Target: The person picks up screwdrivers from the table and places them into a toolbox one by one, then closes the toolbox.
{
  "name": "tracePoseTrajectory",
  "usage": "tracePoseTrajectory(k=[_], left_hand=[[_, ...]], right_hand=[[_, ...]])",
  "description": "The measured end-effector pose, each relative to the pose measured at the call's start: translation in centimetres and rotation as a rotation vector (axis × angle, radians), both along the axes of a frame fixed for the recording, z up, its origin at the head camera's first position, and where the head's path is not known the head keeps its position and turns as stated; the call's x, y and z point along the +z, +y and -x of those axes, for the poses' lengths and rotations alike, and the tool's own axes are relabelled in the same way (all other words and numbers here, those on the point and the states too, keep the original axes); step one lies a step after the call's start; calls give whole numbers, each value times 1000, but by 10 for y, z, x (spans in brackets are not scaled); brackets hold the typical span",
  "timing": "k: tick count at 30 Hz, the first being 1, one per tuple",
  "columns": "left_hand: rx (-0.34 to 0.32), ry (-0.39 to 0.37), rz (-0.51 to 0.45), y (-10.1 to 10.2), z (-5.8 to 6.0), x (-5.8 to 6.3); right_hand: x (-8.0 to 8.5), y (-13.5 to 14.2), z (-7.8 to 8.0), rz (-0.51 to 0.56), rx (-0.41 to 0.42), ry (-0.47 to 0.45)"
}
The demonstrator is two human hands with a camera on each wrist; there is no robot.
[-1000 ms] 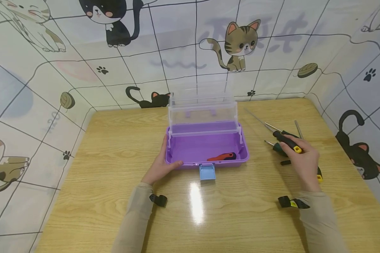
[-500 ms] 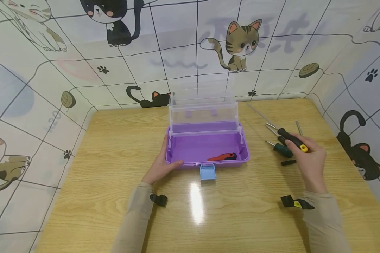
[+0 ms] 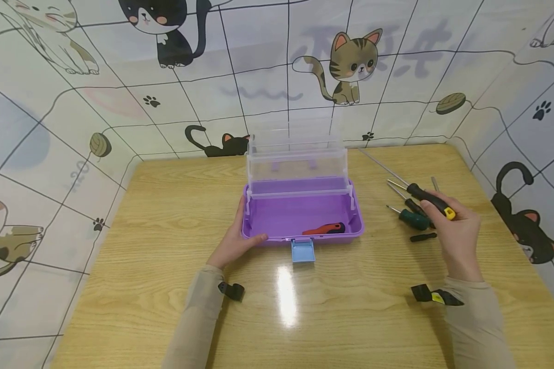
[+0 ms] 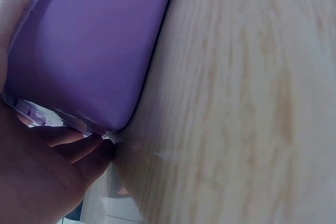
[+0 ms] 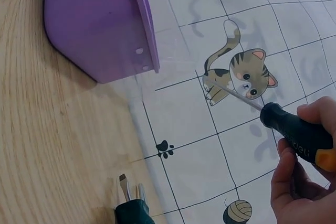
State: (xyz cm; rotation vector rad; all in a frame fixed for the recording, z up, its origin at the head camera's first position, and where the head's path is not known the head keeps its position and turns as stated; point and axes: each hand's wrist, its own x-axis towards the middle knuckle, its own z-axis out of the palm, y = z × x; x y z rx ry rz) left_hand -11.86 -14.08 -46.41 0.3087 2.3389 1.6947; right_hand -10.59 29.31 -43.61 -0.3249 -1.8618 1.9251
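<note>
My left hand grips the left end of a purple toolbox, thumb on its front rim, fingers round the far corner in the left wrist view. The clear lid is raised and the blue latch hangs down in front. Inside lies a red-and-black handle. To the right of the box, my right hand holds a long screwdriver by its black handle with a yellow end, the shaft aimed at the upper left. In the right wrist view the screwdriver handle sits between thumb and fingers.
Beneath and beside the right hand lie a green-handled screwdriver, a black-handled one, a small black-handled tool and a metal shaft. A cat-patterned cloth walls the wooden table at the back and sides.
My right hand has moved a little to the right with the screwdriver, uncovering more of the green-handled one and the small black tool. The left hand and the toolbox stay in place.
</note>
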Motion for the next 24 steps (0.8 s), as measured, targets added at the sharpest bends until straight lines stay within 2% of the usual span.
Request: tracePoseTrajectory(k=[5, 15, 24], left_hand=[[-3, 9, 10, -1, 0, 2], [-3, 13, 27, -1, 1, 1], [-7, 18, 13, -1, 1, -2]], right_hand=[[5, -4, 0, 2, 11, -8], [9, -17, -1, 24, 134, 130], [6, -25, -3, -24, 175, 90]])
